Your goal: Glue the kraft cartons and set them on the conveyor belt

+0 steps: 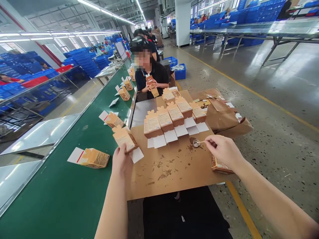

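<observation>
My left hand (pixel 120 160) is closed on the lower edge of an orange-and-brown printed carton (pixel 124 138), tilted over the cardboard sheet's left side. A white flap (pixel 136 155) hangs from that carton. My right hand (pixel 223 149) pinches a thin pale stick (pixel 201 142). The stick's far end is at a small round clear dish (pixel 196 143) with dark stuff in it, and dark smears surround the dish. Below my right hand lies another printed carton (pixel 220 166), partly hidden by the hand and wrist.
Several cartons (pixel 163 120) stand in rows on the stained cardboard sheet (pixel 159 186). More cartons (pixel 96 158) lie along the green conveyor belt (pixel 62 199) at left. Crumpled brown paper (pixel 224 116) is at the right. A co-worker (pixel 149 73) opposite holds a carton (pixel 152 85).
</observation>
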Action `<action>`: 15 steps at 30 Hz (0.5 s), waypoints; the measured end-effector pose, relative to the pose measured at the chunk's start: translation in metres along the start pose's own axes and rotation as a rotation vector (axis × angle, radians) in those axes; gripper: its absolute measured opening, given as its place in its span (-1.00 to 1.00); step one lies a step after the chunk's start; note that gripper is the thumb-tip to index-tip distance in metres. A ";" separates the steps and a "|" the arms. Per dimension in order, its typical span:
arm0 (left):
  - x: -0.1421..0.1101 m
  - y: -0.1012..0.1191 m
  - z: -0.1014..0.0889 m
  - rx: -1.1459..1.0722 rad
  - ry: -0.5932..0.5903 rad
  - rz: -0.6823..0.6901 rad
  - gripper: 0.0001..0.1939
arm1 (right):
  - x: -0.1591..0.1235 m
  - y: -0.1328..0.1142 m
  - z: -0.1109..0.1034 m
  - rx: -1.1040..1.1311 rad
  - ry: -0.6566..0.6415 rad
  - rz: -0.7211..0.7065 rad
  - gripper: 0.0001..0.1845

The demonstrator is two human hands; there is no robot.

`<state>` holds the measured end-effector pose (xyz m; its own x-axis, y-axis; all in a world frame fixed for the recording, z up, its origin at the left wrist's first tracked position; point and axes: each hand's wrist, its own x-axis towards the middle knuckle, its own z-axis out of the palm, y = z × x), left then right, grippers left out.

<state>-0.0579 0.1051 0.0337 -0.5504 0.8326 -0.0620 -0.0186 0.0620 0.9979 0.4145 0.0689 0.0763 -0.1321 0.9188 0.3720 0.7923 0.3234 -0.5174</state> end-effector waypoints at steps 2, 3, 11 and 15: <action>-0.029 -0.007 -0.018 -0.094 -0.043 -0.082 -0.39 | 0.015 0.008 0.011 -0.059 -0.108 0.027 -0.76; -0.044 -0.011 -0.024 -0.131 -0.082 -0.117 -0.31 | 0.021 0.010 0.017 -0.083 -0.149 0.036 -0.75; -0.104 -0.032 0.006 -0.051 -0.328 -0.194 -0.16 | 0.034 0.018 0.032 -0.164 -0.272 0.017 -0.70; -0.099 -0.032 0.012 -0.019 -0.329 -0.182 -0.11 | 0.020 0.010 0.012 -0.162 -0.220 0.006 -0.71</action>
<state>0.0071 0.0271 0.0080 -0.2390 0.9414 -0.2379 -0.1087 0.2175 0.9700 0.4126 0.0936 0.0698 -0.2396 0.9532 0.1842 0.8759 0.2940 -0.3826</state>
